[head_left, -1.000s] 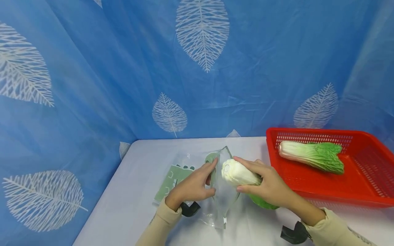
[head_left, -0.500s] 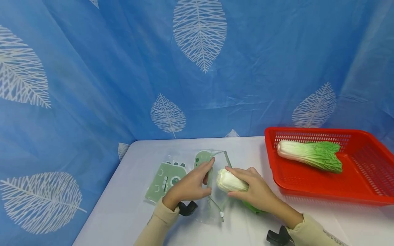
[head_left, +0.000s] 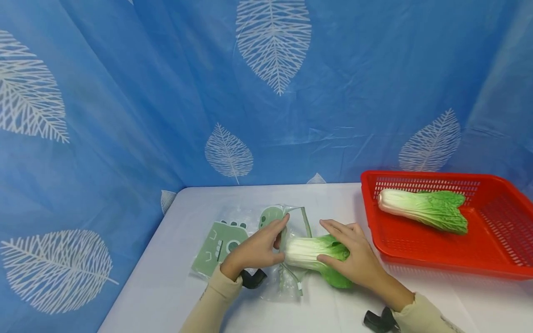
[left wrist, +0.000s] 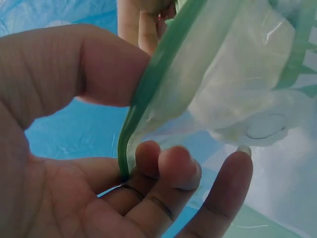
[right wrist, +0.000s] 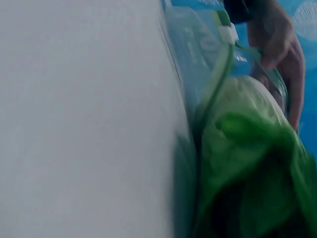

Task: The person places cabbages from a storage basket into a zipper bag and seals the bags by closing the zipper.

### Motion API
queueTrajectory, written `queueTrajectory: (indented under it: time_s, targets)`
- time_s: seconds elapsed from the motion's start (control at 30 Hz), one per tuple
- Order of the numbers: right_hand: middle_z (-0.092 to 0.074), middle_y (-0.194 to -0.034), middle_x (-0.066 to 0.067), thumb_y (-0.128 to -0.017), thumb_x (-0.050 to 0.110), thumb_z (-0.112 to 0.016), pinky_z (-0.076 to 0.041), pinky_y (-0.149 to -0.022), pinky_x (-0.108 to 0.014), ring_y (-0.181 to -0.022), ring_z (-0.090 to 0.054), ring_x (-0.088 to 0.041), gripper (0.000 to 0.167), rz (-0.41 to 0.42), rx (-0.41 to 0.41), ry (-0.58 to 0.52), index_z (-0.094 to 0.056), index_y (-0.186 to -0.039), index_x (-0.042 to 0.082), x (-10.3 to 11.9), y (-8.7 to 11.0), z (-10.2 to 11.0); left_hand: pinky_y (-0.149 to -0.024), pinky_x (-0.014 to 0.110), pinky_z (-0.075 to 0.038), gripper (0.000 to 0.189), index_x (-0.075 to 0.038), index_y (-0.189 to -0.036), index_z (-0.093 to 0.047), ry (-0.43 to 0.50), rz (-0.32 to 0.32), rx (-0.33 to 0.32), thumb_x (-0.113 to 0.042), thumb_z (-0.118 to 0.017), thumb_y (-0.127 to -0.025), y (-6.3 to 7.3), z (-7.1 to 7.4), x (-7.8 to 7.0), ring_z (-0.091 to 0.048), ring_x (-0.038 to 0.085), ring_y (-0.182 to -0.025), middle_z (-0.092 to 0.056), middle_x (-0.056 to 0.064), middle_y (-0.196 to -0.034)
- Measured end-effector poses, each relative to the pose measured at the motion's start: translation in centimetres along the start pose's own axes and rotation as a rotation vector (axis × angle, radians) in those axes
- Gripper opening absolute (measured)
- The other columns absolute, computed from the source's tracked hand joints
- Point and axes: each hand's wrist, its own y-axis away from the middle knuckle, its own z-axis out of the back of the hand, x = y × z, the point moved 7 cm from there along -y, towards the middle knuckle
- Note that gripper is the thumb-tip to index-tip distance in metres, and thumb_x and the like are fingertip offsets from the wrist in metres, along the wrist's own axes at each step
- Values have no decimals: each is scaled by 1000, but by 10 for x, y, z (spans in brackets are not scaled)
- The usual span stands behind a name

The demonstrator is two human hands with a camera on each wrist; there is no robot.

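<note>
My left hand (head_left: 259,247) pinches the mouth edge of a clear zip bag (left wrist: 143,99) with green trim, thumb on one side and fingers on the other. A Chinese cabbage (head_left: 304,252) lies with its white base inside the bag's mouth. In the left wrist view the cabbage base (left wrist: 267,124) shows through the plastic. Its green leaves (right wrist: 267,153) stick out of the mouth in the right wrist view. Over the leafy end, my right hand (head_left: 354,252) has its fingers spread and lifted off. The right thumb is at the cabbage's side; whether it touches is unclear.
A red plastic basket (head_left: 449,259) stands at the right with another Chinese cabbage (head_left: 424,210) in it. A green cartoon print (head_left: 216,247) lies left of my left hand. A white slider (right wrist: 228,34) sits on the zip strip. Blue leaf-patterned cloth (head_left: 354,92) hangs behind the white table (head_left: 166,277).
The cabbage has gone leftward and down, from my right hand's grip into the bag's mouth. The right hand's fingers have loosened from it. My left hand stays at the bag's edge.
</note>
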Motion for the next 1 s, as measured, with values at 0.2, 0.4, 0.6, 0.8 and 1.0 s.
queueTrajectory:
  time_s: [0.2, 0.4, 0.6, 0.8, 1.0]
  targets:
    - [-52, -149, -4, -75, 30, -90, -34, -94, -42, -118, -42, -12, 90, -69, 118, -171, -49, -155, 24, -30, 16, 4, -69, 28, -37, 93, -14, -165, -7, 18, 1, 4, -7, -63, -91, -1, 0, 3, -42, 9, -79, -45, 1, -95]
    - [-55, -148, -1, -73, 37, -91, -47, -92, -41, -119, -54, -13, 104, -31, 257, -170, -38, -161, 22, -44, 24, -2, -70, 27, -37, 93, -13, -165, -7, 19, -6, 5, -8, -62, -91, -1, -1, 3, -41, 10, -78, -44, 2, -95]
    - [-58, -142, 3, -75, 46, -89, -47, -98, -50, -127, -54, -17, 94, -34, 257, -155, -46, -157, 27, -43, 26, -7, -70, 27, -36, 93, -13, -165, -7, 14, -6, 12, -8, -62, -91, -1, -3, 2, -40, 9, -77, -44, 1, -92]
    - [-60, -119, 11, -79, 38, -88, -49, -85, -25, -105, -58, -9, 77, -21, 247, -290, -59, -147, 18, -33, 27, -13, -69, 26, -36, 93, -14, -165, -6, 10, -7, 19, -7, -62, -91, -1, -4, 1, -38, 9, -75, -43, 1, -92]
    - [-61, -106, 11, -83, 32, -85, -49, -74, -22, -92, -59, -9, 65, -13, 241, -347, -63, -143, 15, -23, 26, -12, -68, 25, -36, 95, -13, -165, -7, 11, -24, 19, -6, -62, -89, -2, -5, -2, -39, 9, -74, -44, 3, -91]
